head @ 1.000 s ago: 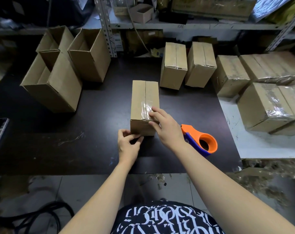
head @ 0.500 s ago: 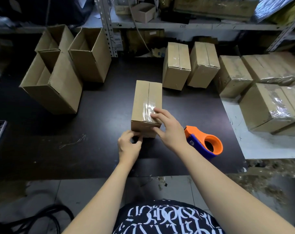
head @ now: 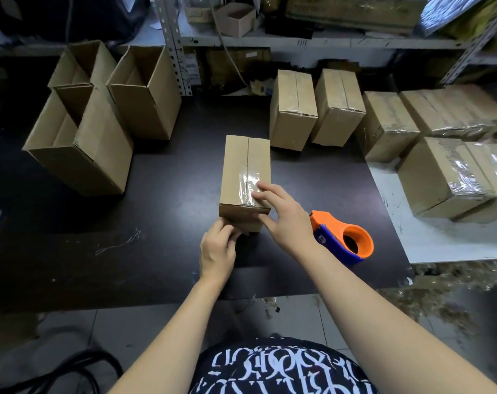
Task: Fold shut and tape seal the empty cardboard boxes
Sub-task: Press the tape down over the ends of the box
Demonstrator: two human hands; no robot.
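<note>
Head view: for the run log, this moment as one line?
box: flaps shut, tape partly on | left hand: holds near end | right hand: presses tape | dispenser: untouched

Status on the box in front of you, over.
Left hand grips near end of closed brown cardboard box. Right hand pressing clear tape onto top seam. Orange-and-blue tape dispenser idle beside right wrist.

Landmark: box, middle of surface.
- Dispenser: on surface, right of box and nearer.
- Three open boxes: left of box and behind.
- Two sealed boxes: just behind box, to right.
- Wrapped boxes: well right of box.
- Shelf: behind box, above.
</note>
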